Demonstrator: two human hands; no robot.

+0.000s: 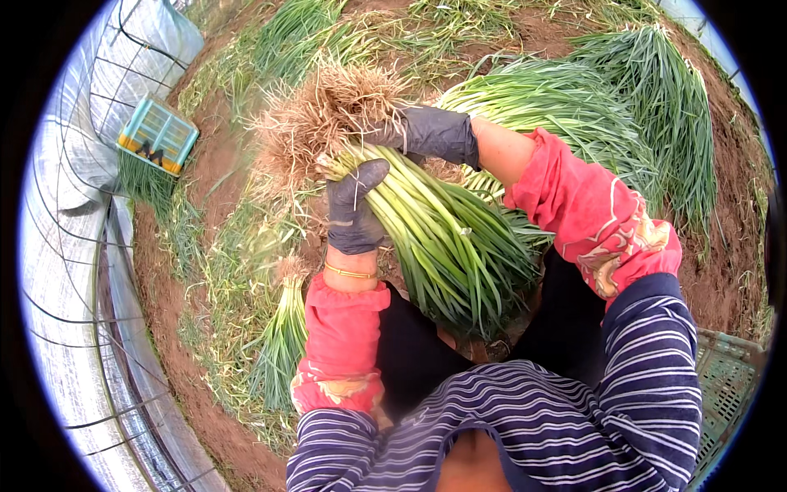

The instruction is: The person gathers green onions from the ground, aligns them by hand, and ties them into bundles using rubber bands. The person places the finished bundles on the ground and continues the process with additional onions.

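Note:
A thick bunch of garlic chives or a similar leafy allium (430, 227) lies across in front of me, its green leaves hanging down between my knees. My left hand (356, 209), in a dark glove, is wrapped round the pale stems just below the roots, thumb on top. At the root end, my right hand (424, 132), also gloved, has its fingers against the tangled tan roots (326, 117); its fingertips are partly hidden among them. Whether it grips or only touches the roots is unclear.
Large heaps of the same green plants (565, 111) lie at the right. A smaller bundle (286, 338) rests beside my left sleeve. A teal crate (158, 135) stands near the plastic greenhouse wall (67, 246). Behind me at right is a green crate (725, 387). Leaf litter (227, 295) covers soil.

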